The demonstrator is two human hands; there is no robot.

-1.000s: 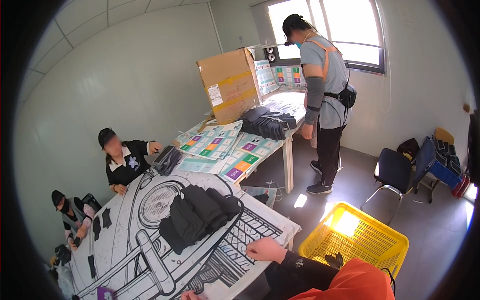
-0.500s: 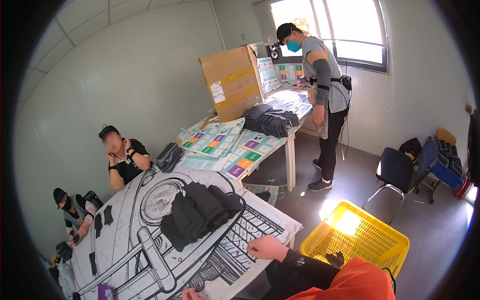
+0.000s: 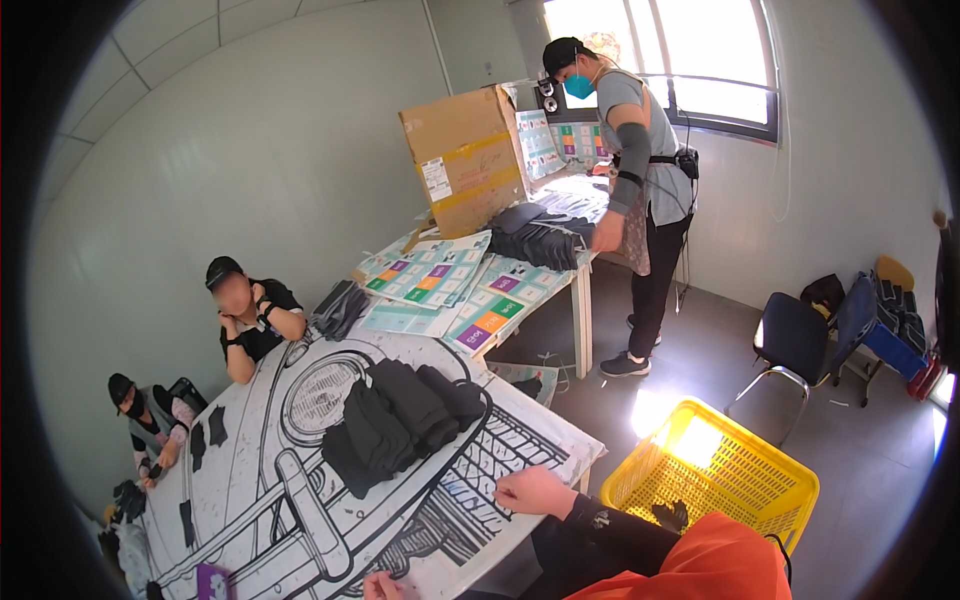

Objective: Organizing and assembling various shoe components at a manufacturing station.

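Upper right, a co-worker's hand (image 3: 608, 233) has neared the grey pile (image 3: 538, 243), while at bottom the right hand (image 3: 534, 492) stays curled narrow, the left hand's (image 3: 383, 587) grip unclear, black pile (image 3: 395, 425) untouched

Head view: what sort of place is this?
Probably a workroom for cloth goods: a pile of dark fabric pieces on the near table, a large cardboard box and a yellow crate.

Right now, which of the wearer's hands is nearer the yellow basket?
Right: the right hand is left of the yellow basket; the left hand is farther left, lower in view.
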